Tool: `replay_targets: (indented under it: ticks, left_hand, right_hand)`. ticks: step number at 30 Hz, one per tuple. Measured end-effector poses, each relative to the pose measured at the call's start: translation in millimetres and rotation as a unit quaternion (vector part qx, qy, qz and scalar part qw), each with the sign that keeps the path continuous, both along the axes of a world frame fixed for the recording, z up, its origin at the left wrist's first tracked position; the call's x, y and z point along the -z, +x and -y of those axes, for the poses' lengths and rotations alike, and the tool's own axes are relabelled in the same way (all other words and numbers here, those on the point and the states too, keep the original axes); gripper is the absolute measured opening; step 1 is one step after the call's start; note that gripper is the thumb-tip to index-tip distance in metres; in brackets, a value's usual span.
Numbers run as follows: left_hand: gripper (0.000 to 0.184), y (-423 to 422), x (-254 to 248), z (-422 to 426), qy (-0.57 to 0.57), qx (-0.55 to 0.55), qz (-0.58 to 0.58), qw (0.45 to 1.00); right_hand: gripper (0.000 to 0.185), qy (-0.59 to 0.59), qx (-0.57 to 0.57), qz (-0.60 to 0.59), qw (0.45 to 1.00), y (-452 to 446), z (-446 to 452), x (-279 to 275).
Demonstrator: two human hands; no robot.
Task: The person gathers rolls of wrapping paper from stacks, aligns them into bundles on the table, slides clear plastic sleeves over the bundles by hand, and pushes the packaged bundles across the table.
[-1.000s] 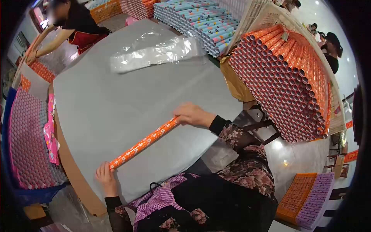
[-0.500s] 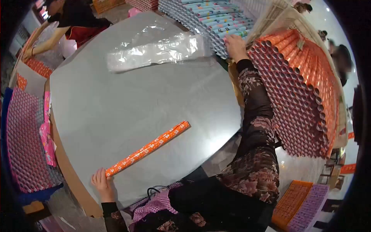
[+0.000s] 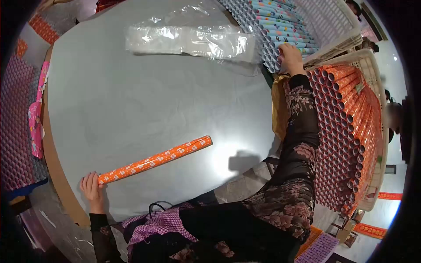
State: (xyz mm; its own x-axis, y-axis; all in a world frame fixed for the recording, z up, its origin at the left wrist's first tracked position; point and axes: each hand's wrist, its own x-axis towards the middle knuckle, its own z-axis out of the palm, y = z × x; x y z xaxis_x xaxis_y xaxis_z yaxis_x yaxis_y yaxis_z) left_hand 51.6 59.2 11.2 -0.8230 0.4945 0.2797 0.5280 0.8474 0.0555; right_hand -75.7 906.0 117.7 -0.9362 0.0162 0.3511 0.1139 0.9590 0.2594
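An orange roll of wrapping paper [image 3: 155,161] with a white pattern lies slantwise on the grey table [image 3: 153,105]. At its left end rests my left hand [image 3: 92,188], fingers stretched out and touching the roll's end rather than wrapped around it. My right arm reaches far forward to a stack of light blue patterned paper rolls [image 3: 280,26]. On the near edge of that stack, my right hand [image 3: 291,58] has its fingers curled over a roll end. The fingertips are partly hidden among the rolls.
Clear plastic sleeves [image 3: 193,41] lie across the far table. A crate of orange rolls [image 3: 346,131] stands right, beside a white plastic crate [image 3: 329,26]. More stacked rolls [image 3: 17,122] and pink wrapping [image 3: 36,127] are at left. Gold paper [image 3: 279,107] hangs at the table edge.
The view has shifted and turned. My right hand has curled at the near edge of the blue stack. My left hand stays at the orange roll's end. The co-worker has mostly left view.
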Motion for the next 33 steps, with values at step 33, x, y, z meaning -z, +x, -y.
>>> replay_targets:
  ticks: [33]
  left_hand:
    - [0.045,0,-11,-7,-0.011,-0.011,0.020,1.000]
  right_hand:
    - [0.082,0.014,-0.073,0.362,0.929,-25,8,-45]
